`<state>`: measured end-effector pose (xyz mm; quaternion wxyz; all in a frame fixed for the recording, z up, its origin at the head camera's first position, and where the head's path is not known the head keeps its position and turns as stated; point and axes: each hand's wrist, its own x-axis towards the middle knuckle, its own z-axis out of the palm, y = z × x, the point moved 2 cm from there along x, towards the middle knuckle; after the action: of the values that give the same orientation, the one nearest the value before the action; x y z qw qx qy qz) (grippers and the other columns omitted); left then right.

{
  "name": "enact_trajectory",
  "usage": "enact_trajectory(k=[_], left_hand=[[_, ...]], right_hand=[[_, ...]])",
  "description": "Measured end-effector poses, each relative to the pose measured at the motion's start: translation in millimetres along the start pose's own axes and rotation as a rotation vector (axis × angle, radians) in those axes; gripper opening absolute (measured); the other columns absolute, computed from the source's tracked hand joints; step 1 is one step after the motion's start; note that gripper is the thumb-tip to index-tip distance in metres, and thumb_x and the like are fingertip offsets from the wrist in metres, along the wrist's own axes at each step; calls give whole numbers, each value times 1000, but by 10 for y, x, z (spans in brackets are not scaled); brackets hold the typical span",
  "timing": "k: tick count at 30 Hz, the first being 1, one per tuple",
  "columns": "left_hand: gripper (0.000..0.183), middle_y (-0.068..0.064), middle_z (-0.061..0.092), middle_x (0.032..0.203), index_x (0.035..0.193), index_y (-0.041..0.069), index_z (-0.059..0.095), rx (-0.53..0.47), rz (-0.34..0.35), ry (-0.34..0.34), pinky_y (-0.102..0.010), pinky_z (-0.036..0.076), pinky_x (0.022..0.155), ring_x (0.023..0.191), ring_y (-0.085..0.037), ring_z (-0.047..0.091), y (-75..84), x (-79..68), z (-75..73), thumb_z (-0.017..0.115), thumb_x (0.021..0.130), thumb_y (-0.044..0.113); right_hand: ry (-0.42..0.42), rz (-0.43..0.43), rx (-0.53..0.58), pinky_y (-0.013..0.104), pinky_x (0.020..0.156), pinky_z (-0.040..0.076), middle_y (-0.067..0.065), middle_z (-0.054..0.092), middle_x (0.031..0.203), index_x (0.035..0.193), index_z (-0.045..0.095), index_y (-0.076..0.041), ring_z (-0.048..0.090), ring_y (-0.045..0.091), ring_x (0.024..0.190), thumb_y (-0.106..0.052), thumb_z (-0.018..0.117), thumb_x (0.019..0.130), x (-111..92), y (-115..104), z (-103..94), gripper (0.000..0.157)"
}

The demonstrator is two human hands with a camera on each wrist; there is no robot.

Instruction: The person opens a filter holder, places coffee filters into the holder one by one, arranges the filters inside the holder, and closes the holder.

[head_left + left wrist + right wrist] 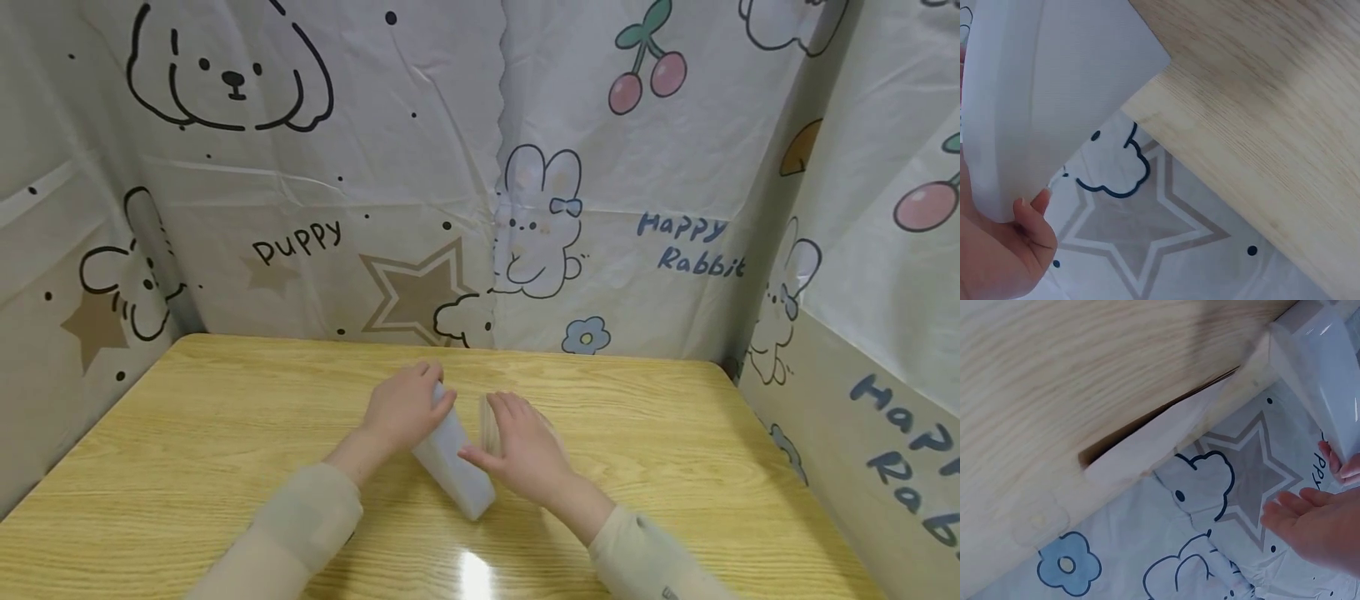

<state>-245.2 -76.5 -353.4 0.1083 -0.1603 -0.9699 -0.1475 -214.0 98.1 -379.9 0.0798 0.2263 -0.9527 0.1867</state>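
My left hand grips the upper end of a long white box-like object with a smooth, slightly glossy surface. The object slants down toward the front of the table. In the left wrist view, the thumb and fingers hold its end beside a broad white face. Just to the right is my right hand, its fingers extended and nothing gripped. Beyond that hand a thin pale piece shows, partly hidden by it. In the right wrist view this pale piece has a long white face and a brown edge.
Both hands are over a wood-grain table. A printed cloth with cartoon animals, stars and cherries hangs behind it, and more cloth stands along the right side. Light glares on the tabletop near the front.
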Motion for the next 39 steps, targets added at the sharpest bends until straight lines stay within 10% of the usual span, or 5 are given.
enact_trajectory(k=[7, 25, 32, 39], left_hand=[[37, -11, 67, 96, 107, 3, 56, 82, -24, 5, -38, 51, 54, 82, -28, 63, 86, -32, -6, 48, 94, 37], [40, -8, 64, 83, 109, 2, 54, 86, -50, -71, -33, 47, 51, 72, -23, 60, 140, -85, -25, 47, 94, 39], [44, -5, 62, 90, 111, 8, 54, -270, 30, -271, -31, 48, 61, 78, -18, 58, -69, -70, -88, 64, 84, 41], [70, -14, 59, 117, 131, 6, 43, -597, 134, -409, -39, 51, 81, 102, -27, 57, -330, -82, 24, 76, 70, 3]], right_hand=[[-86, -8, 164, 43, 101, 43, 19, 50, 134, 135, 41, 2, 48, 33, 124, -47, 67, 81, 4, -78, 94, 77], [-92, -35, 180, 29, 71, 54, 13, 65, 110, 126, 49, 0, 65, 22, 92, -31, 70, 83, 36, -178, 147, 57], [-95, -72, 159, 28, 70, 54, 13, 66, 108, 123, 52, 1, 65, 22, 90, -28, 71, 82, 55, -175, 124, 54], [-126, -71, 147, 32, 74, 54, 14, 66, 108, 123, 52, 2, 65, 23, 93, -24, 71, 82, 74, -167, 98, 52]])
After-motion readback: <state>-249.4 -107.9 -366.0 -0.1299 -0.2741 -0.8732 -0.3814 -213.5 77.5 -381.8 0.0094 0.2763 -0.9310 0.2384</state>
